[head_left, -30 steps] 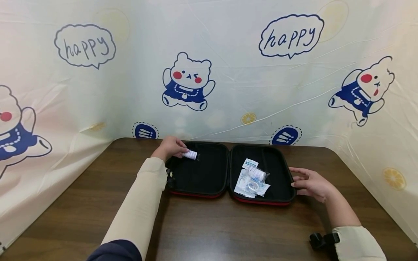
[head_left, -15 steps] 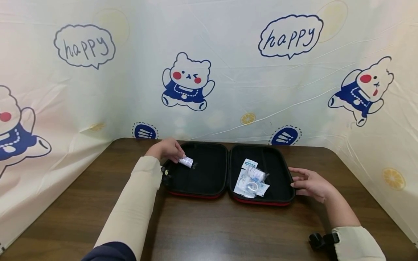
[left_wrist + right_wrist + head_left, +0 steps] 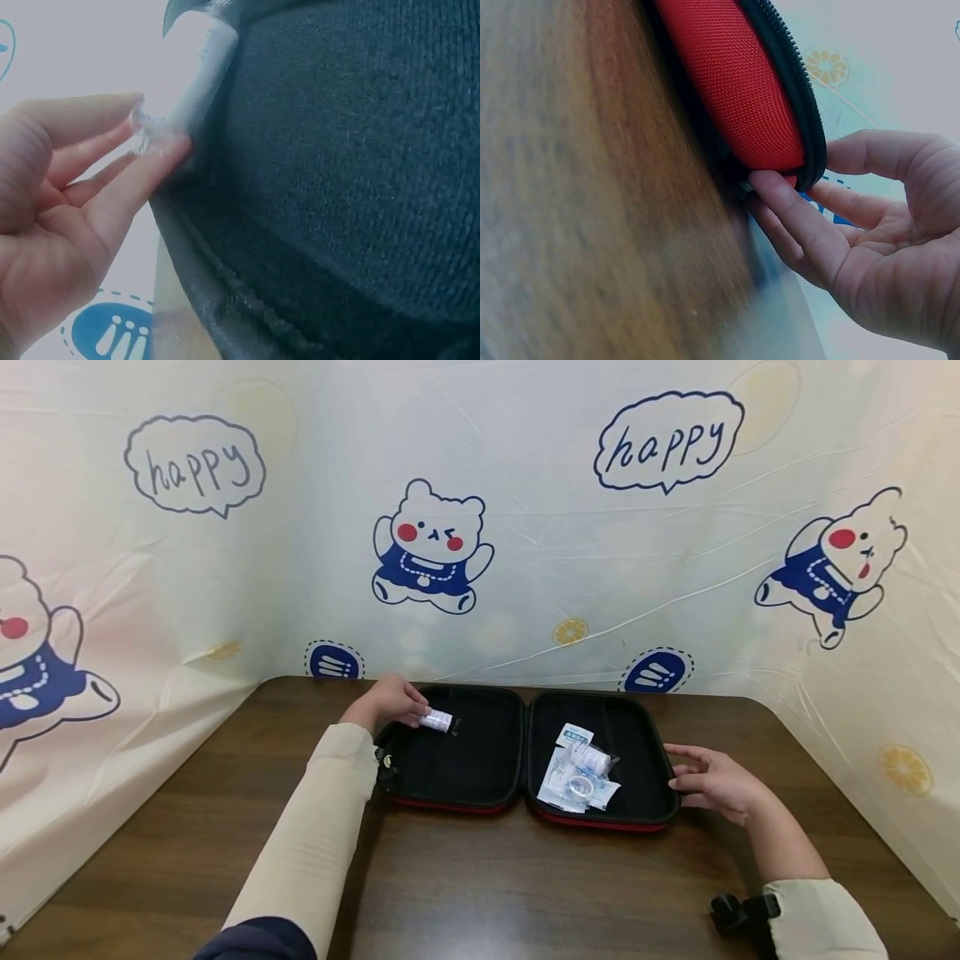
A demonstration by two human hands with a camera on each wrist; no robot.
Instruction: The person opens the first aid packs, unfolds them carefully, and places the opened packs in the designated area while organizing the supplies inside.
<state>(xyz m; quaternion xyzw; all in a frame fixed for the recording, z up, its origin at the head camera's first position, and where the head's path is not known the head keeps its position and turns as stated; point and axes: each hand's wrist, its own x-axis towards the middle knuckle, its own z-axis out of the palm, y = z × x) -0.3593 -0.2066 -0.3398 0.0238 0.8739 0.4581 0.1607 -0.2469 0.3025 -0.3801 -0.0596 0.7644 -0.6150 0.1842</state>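
An open zip case [image 3: 480, 768], black inside and red outside, lies flat on the table. My left hand [image 3: 393, 700] pinches the end of the clear wrapper of a white bandage roll [image 3: 437, 720] over the case's left half. In the left wrist view that bandage roll [image 3: 199, 60] shows faint print, close to the black lining [image 3: 345, 150]. At the right end of the case, my right hand [image 3: 720, 783] holds the edge between thumb and fingers. The right wrist view shows fingertips [image 3: 769, 184] against the red shell [image 3: 735, 90], below the zipper [image 3: 799, 82].
In the case's right half lie white packets [image 3: 557, 777], another wrapped roll [image 3: 591, 760] and a clear-bagged tape roll [image 3: 581, 788]. A wooden table [image 3: 480, 893] holds the case. A printed cloth [image 3: 525, 552] hangs behind it. A black strap [image 3: 742, 910] sits at the right wrist.
My left hand with the bandage roll shifted left and toward me, then back right and away, close to where it was. The right hand and the packets have stayed put.
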